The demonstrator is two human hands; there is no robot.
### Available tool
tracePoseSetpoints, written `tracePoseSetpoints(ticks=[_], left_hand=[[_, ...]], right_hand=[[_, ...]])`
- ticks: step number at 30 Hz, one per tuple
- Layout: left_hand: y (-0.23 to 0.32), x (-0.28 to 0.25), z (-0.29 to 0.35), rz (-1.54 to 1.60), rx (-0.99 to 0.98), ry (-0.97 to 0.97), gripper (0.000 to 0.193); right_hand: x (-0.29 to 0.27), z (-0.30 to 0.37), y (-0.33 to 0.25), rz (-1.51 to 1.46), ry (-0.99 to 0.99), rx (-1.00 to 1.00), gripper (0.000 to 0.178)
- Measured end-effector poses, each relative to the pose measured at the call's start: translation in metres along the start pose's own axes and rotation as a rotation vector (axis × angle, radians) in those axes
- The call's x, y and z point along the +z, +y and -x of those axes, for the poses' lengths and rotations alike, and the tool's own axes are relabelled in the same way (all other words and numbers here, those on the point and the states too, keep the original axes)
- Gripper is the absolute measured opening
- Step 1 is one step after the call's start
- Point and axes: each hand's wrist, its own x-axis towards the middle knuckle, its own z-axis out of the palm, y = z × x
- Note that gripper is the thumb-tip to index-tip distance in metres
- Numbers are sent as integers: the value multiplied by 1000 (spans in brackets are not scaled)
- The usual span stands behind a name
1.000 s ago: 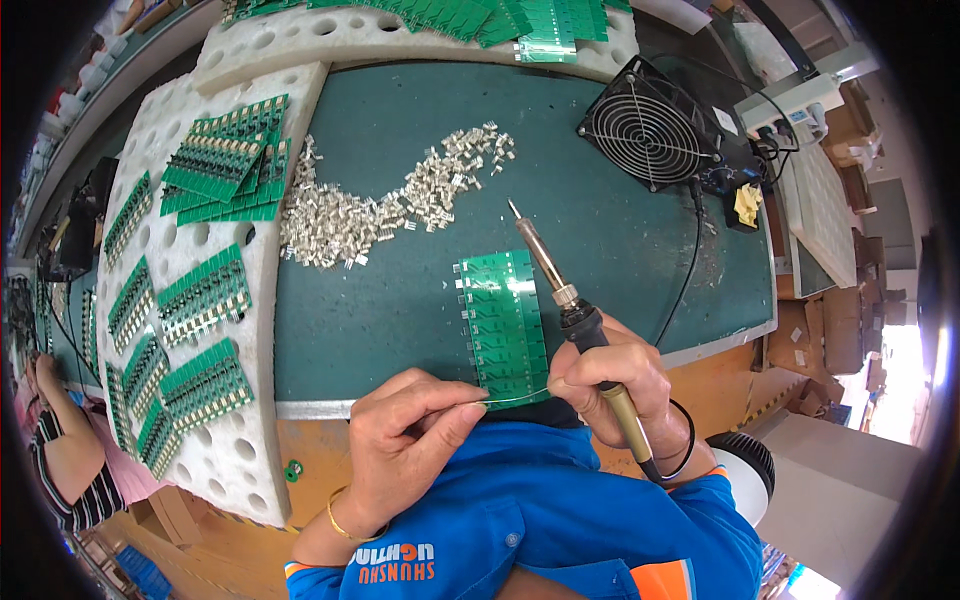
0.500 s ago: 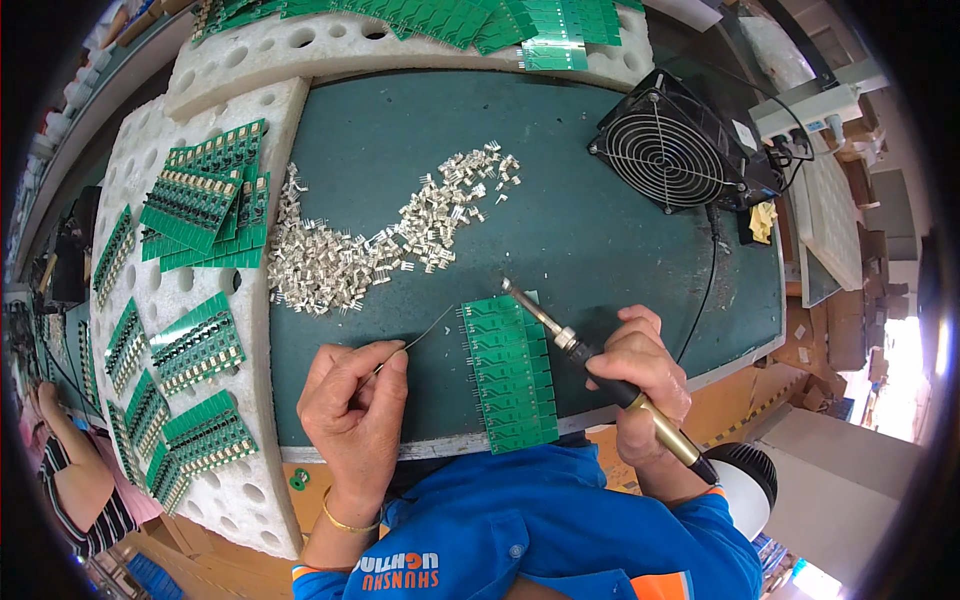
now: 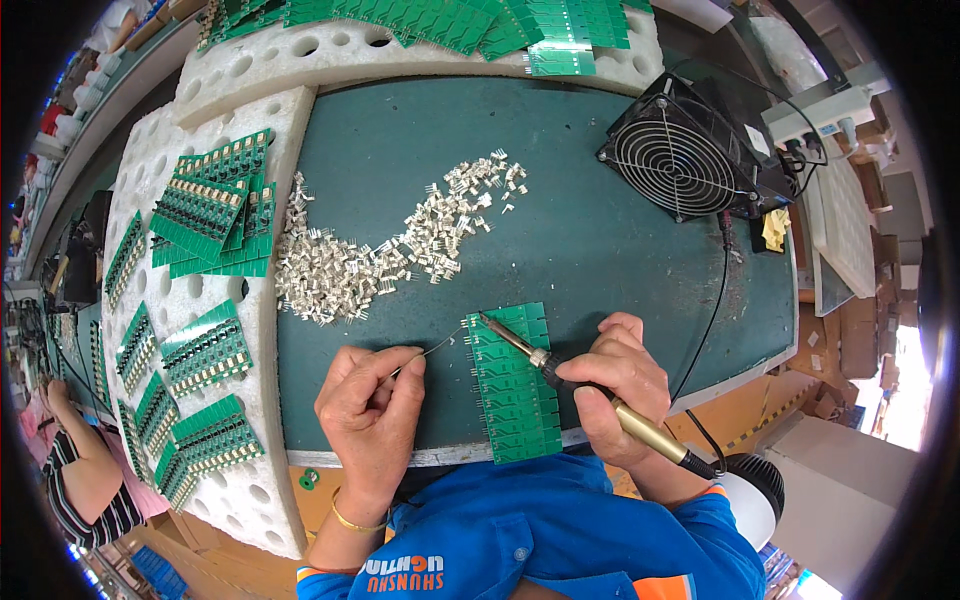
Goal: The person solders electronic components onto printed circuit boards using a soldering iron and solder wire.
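A green circuit board panel (image 3: 515,385) lies at the near edge of the table, with metal pins along its left side. My right hand (image 3: 622,390) grips a soldering iron (image 3: 625,415) with a black and gold handle; its tip is at the panel's upper left corner. Pinched between the thumb and forefinger of my left hand (image 3: 372,410) is a thin solder wire (image 3: 440,345). The wire's far end reaches the same corner, close to the iron tip. A heap of small white pin connectors (image 3: 335,275) lies on the table beyond my left hand.
A black fan (image 3: 680,150) with a round wire guard stands at the far right, its cable running down the table. White foam boards (image 3: 290,130) on the left and far side carry several green circuit boards (image 3: 205,350). Another person's arm (image 3: 90,450) shows at far left.
The soldering iron's tip has moved left and down onto the panel's upper left corner. My left hand has shifted slightly right with the wire. The whole view has also shifted a little.
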Motion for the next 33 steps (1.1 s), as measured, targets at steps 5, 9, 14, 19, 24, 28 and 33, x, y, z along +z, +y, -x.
tracePoseSetpoints(ticks=[5, 9, 14, 19, 24, 28, 33], left_hand=[[1, 1, -1, 1, -17, -5, 15], [-1, 2, -1, 6, -23, -2, 15], [1, 1, -1, -5, -27, -16, 14], [4, 1, 0, 5, -54, -27, 12], [5, 1, 1, 5, -77, -33, 11], [6, 2, 1, 7, -67, -24, 11], [1, 2, 0, -33, 13, -18, 14]], right_hand=[[3, -2, 3, 4, -6, -15, 12], [4, -1, 4, 6, -9, -14, 13], [3, 0, 4, 19, -25, -9, 13], [5, 0, 4, 23, -21, -16, 12], [5, 1, 3, 36, -21, -11, 12], [5, 2, 4, 33, -11, -19, 12], [4, 2, 3, 36, -23, -18, 12]])
